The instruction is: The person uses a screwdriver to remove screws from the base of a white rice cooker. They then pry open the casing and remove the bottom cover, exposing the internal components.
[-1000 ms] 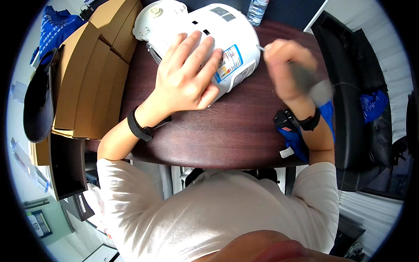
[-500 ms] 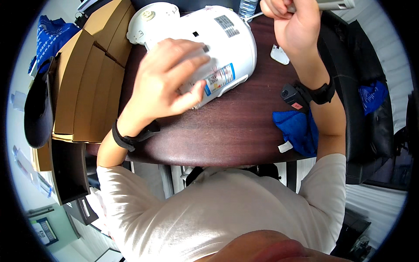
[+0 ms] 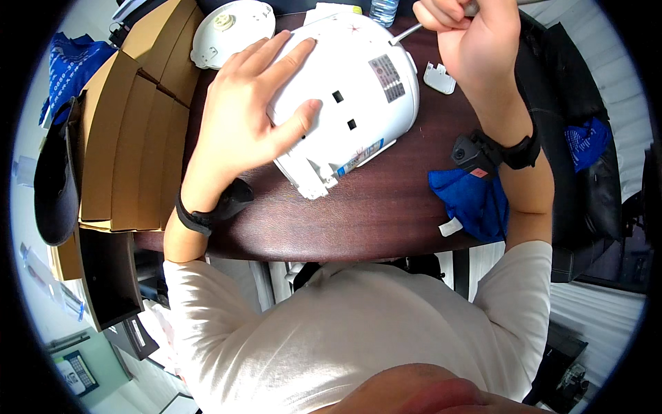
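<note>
While the left hand [image 3: 243,103] splays over the white housing [image 3: 364,107], the raised right hand [image 3: 477,43] clutches a screwdriver [image 3: 407,34].

The appliance housing [image 3: 354,83] is showing smooth, glossy plastic; the screwdriver shaft [image 3: 405,34] is looking metallic, the tabletop [image 3: 365,214] wood-grained, the cardboard boxes [image 3: 134,148] matt.

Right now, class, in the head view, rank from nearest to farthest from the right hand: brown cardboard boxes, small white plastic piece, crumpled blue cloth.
1. Small white plastic piece, just lower-left of the right hand.
2. Crumpled blue cloth, lower down, right side.
3. Brown cardboard boxes, far left side.
</note>
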The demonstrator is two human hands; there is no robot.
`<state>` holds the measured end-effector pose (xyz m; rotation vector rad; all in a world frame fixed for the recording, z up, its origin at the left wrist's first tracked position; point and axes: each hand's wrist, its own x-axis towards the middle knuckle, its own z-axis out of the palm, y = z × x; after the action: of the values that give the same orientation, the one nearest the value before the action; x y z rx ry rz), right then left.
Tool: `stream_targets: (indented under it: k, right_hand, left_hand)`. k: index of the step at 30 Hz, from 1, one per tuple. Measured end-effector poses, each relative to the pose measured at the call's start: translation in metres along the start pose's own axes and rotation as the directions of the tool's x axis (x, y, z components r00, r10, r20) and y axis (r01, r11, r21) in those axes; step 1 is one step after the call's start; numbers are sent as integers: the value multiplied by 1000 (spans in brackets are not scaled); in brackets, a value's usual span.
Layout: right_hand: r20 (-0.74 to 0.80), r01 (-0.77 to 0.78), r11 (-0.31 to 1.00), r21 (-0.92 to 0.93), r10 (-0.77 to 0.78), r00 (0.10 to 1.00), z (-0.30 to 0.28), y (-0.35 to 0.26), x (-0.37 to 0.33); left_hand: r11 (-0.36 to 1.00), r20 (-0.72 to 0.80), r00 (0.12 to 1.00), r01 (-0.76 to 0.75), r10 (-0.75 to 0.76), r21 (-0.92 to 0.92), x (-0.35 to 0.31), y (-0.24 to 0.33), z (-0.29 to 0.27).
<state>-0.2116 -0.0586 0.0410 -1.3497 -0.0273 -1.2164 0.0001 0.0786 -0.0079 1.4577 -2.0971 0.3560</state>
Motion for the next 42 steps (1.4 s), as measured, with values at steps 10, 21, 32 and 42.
stream_targets:
  k: [10, 21, 32, 42]
  right_hand:
    - [-61, -173, 984, -45, 170, 984, 18, -9, 19]
    - [-3, -161, 968, -195, 164, 986, 9, 11, 47]
    - [11, -172, 969, -179, 177, 984, 15, -1, 32]
    - [-155, -264, 963, -54, 254, 955, 4, 5, 55]
  left_hand:
    - [987, -25, 996, -77, 82, 143, -10, 25, -1]
    - [996, -87, 996, -41, 34, -81, 4, -2, 7]
    - [57, 326, 602, 528, -728, -847, -30, -3, 25]
    - [177, 162, 752, 349, -638, -920, -40, 30, 28]
